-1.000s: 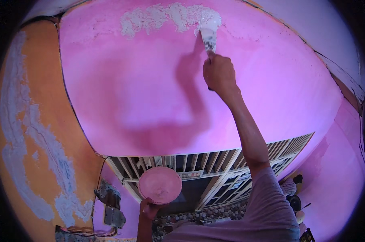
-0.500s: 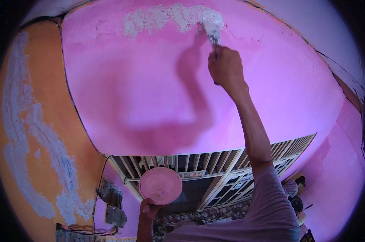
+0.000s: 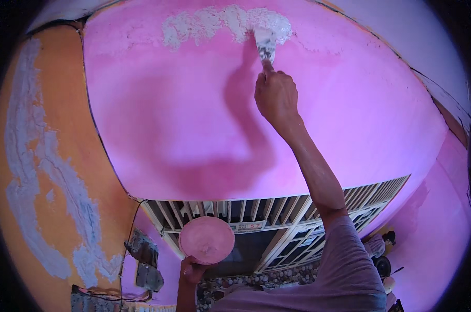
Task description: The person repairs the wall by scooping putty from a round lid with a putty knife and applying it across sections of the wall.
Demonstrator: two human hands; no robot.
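The putty knife [image 3: 265, 44] stands handle-down at the lower edge of the white filler patch [image 3: 209, 26], just left of the patch's right end, high on the pink wall [image 3: 339, 114]. Its blade appears to meet the filler; exact contact pressure cannot be told.

Keep the blade edge flat across its full width and at a low, constant angle. Draw each pass with even pressure, overlapping the last, and feather the outer margin into the wall. The patch surface is ridged and ragged-edged, so a smoothing pass seems advisable. Avoid loading one corner of the blade; this is likely to score the filler.

The right hand [image 3: 277, 93] is closed around the handle. The left hand [image 3: 192, 269] grasps the lower rim of the round pink pan [image 3: 207, 239], which is well below the patch, in front of the barred grille [image 3: 287, 249]. Hold the pan level to limit spillage.

Compared with the frame half a second ago, the knife and right hand are further left, exposing more filler at the patch's right end. The pan is in nearly the same position.
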